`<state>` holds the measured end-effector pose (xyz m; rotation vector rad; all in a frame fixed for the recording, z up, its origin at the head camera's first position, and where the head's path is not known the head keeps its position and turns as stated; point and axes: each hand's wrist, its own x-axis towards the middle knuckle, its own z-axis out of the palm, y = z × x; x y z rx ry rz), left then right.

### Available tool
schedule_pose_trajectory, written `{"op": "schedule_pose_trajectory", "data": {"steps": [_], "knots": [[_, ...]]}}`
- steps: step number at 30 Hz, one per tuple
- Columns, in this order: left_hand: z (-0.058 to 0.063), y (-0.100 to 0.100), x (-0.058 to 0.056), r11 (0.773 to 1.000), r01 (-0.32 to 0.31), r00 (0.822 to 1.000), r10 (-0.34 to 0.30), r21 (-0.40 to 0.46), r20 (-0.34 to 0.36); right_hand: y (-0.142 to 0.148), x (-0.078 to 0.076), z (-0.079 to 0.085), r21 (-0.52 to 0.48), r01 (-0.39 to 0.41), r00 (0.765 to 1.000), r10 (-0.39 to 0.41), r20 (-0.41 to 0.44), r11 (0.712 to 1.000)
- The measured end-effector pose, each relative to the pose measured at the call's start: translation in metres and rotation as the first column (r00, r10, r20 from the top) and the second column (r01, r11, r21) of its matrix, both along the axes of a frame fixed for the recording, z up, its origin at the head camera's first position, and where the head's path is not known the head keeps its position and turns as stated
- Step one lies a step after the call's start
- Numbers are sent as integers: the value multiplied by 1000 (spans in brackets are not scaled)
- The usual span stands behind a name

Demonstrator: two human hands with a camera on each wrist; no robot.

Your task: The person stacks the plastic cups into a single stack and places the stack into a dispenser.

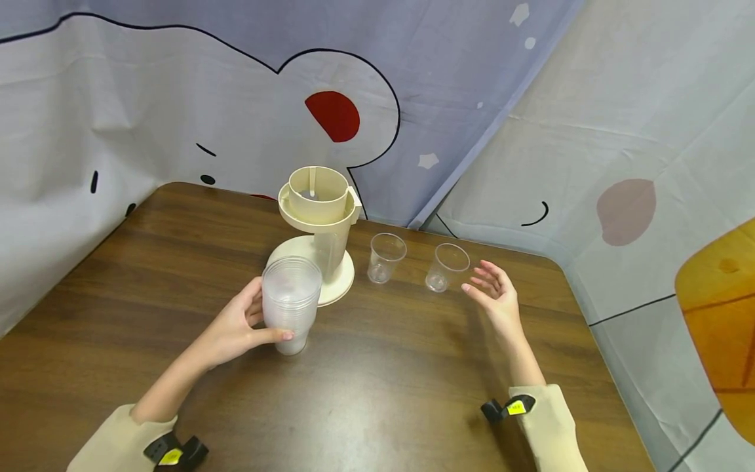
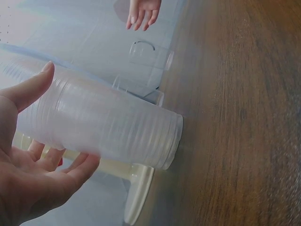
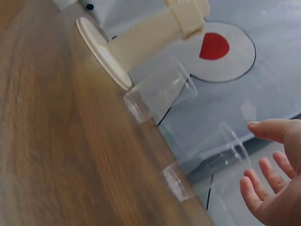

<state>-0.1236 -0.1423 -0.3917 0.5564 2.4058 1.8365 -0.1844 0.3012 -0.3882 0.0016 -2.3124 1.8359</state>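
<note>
My left hand [image 1: 244, 328] grips a stack of clear plastic cups [image 1: 290, 301], thumb on the near side and fingers behind. In the left wrist view the stack [image 2: 108, 113] tapers to its base close over the wood, the thumb and fingers on opposite sides. Two single clear cups stand upright at the back: one left cup [image 1: 386, 259] and one right cup [image 1: 448, 267]. Just right of the latter, my right hand [image 1: 498, 295] is held in the air, fingers spread and holding nothing. The right wrist view puts the thumb and fingers of this hand [image 3: 277, 174] beside that cup's rim.
A cream-coloured cup holder [image 1: 333, 242] with a round base and a ring-shaped top stands behind the stack. The brown wooden table [image 1: 377, 393] carries everything. A printed curtain [image 1: 236, 118] hangs along its back and right edges.
</note>
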Motion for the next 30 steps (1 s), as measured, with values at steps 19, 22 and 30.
{"op": "schedule_pose_trajectory", "data": {"steps": [19,22,30], "knots": [[2,1,3,1000,-7,1000,7,-6,0,10,-31,-17,-69,-59,979,71,192,996],[3,1,3,1000,-9,1000,9,-3,3,9,-36,-20,-60,-82,973,93,213,995],[2,1,2,1000,-5,1000,5,8,-8,1,-47,-25,-58,-88,974,98,204,994]]}}
